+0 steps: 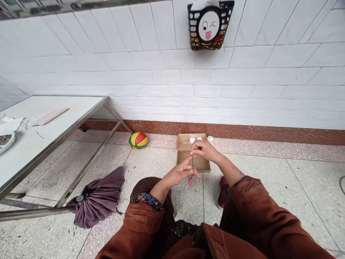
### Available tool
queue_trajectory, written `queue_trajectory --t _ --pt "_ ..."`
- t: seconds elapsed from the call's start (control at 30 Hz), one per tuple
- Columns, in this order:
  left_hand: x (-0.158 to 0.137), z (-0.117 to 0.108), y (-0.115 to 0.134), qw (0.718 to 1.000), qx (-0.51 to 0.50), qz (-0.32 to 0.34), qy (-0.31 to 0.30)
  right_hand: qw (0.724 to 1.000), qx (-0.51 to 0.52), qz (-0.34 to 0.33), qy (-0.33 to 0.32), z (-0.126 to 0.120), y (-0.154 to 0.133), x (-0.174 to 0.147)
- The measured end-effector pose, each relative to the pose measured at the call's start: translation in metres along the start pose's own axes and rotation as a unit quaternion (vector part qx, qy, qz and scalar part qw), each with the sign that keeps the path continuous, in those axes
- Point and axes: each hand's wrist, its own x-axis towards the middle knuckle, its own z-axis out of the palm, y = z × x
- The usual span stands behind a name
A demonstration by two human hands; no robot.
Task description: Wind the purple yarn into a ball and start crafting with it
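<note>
A thin dark stick [192,161] is held upright in front of the open cardboard box [207,163], as seen from above. Its upper end is pinched in the grip of the right hand [204,149]; its lower part is met by the fingers of the left hand [184,172], though whether that grip is closed on it cannot be told. In the box's far half, white string [192,139] is held, and a white roll [210,138] is seen just beside that half, to the right. Left of the box, a striped ball [138,140] is set on the floor [159,158]; farther left, dark bits are held in a plate [12,141] on the tabletop [54,133]. High above the box, colourful items are contained in a black basket [192,25] on the wall.
</note>
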Motion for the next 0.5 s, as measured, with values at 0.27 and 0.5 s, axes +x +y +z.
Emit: queue_trajectory --t 0.27,0.5 --pt "-0.003 0.001 0.008 0.991 -0.128 0.018 0.042 0.991 0.077 0.101 0.030 0.011 0.025 -0.005" --pt "-0.007 -0.013 0.013 0.959 -0.216 0.104 0.150 0.997 -0.006 0.080 -0.006 0.028 0.041 -0.021"
